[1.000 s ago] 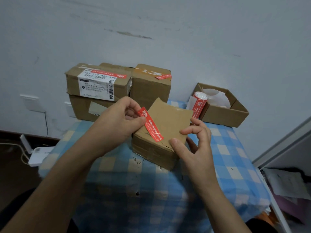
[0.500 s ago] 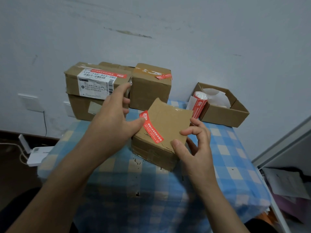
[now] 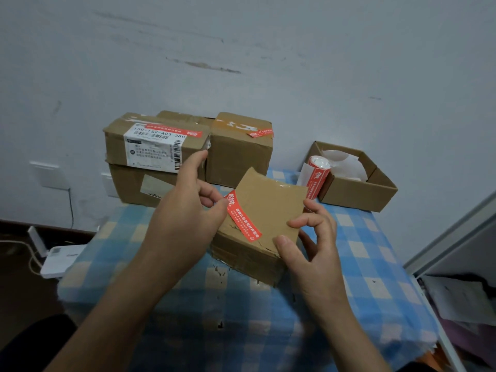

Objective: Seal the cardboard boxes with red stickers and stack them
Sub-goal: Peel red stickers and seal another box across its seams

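A small cardboard box (image 3: 271, 200) lies tilted on the blue checked tablecloth (image 3: 241, 318). A red sticker (image 3: 244, 221) runs slantwise over its top flap seam. My left hand (image 3: 185, 213) pinches the sticker's upper end at the box's left edge, thumb on top, index finger pointing up. My right hand (image 3: 311, 245) grips the box's near right corner, with the thumb on the top face and the fingers curled over the right edge. Behind stand sealed boxes: a labelled box (image 3: 153, 146) stacked on a lower box (image 3: 131, 186), and a taller box (image 3: 239, 157) with a red sticker.
A roll of red stickers (image 3: 316, 175) leans against an open cardboard box (image 3: 357, 191) at the back right. A pale cabinet edge (image 3: 451, 237) stands to the right of the table. A white device with cables (image 3: 61, 259) lies on the floor at the left.
My left hand laid the sticker down onto the box top, opened briefly, then curled back onto the sticker's upper end. My right hand stayed on the box's corner.
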